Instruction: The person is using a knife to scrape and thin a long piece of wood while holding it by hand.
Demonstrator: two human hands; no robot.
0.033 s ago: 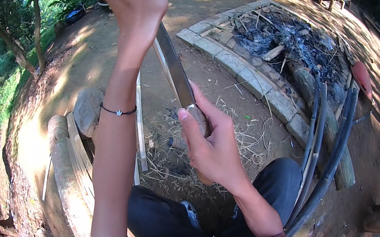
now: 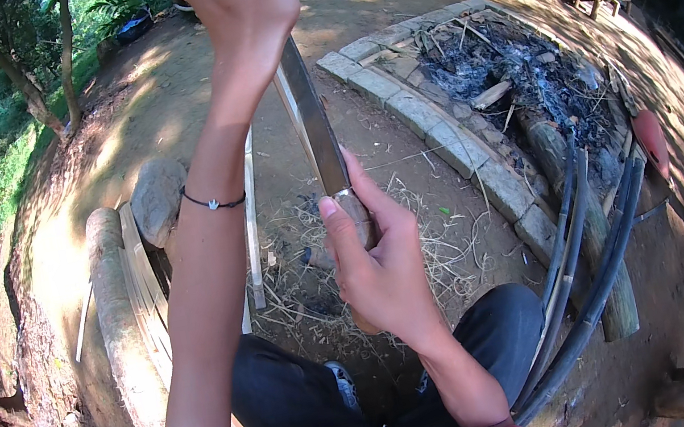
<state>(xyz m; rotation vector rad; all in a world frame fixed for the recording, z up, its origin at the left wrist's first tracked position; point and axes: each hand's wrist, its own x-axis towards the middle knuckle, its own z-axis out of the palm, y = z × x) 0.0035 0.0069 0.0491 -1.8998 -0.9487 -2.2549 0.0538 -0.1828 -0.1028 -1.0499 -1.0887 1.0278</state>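
Observation:
My right hand (image 2: 388,273) is wrapped round the wooden handle (image 2: 356,216) of a large knife, thumb along its top. The long, dark metal blade (image 2: 310,119) points away from me and upward, its far end hidden behind my left wrist. Against the blade's left side lies a thin pale strip (image 2: 293,118), perhaps split bamboo, which also passes behind that wrist. My left hand (image 2: 248,3) is stretched far forward at the top edge, closed in a fist; what it grips is out of sight. Another pale strip (image 2: 255,255) shows beside my left forearm.
Curly shavings (image 2: 449,259) litter the ground before my knees. To the right, a stone-edged fire pit (image 2: 458,149) holds ash and charred wood, with dark bamboo poles (image 2: 602,278) leaning near my right knee. A log (image 2: 114,297), split strips (image 2: 137,257) and a rock (image 2: 157,201) lie left.
My left fist has shifted very slightly to the left. Otherwise the knife, strips and right hand look the same.

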